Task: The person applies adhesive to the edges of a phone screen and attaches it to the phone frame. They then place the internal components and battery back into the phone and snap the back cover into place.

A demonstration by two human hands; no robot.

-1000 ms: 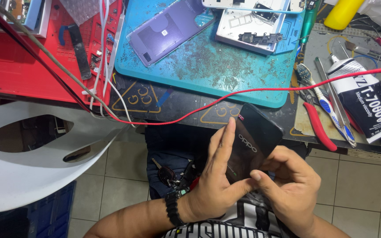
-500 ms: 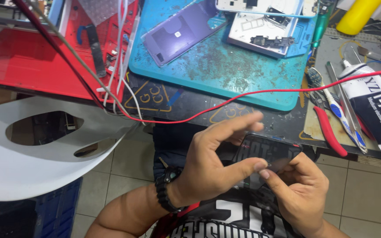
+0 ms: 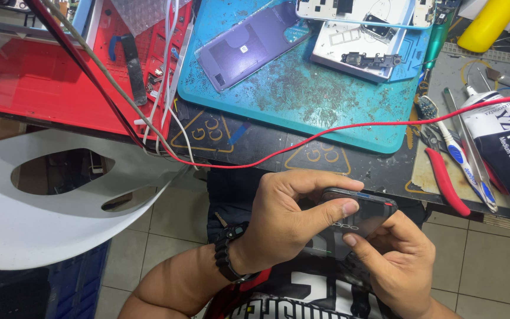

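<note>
The left hand (image 3: 284, 221) and the right hand (image 3: 399, 266) both hold a black smartphone (image 3: 358, 221) with a glossy back, just below the front edge of the dark workbench (image 3: 255, 145) and above the person's lap. The left thumb presses on the back and its fingers curl over the top edge; the right fingers pinch the lower side. On the bench, a purple back cover (image 3: 252, 44) lies on a teal mat (image 3: 302, 94), and a red wire (image 3: 349, 127) crosses in front.

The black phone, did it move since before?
Yes. The black phone tipped from upright to lying flatter, its top edge now pointing along the bench edge rather than at it.
</note>
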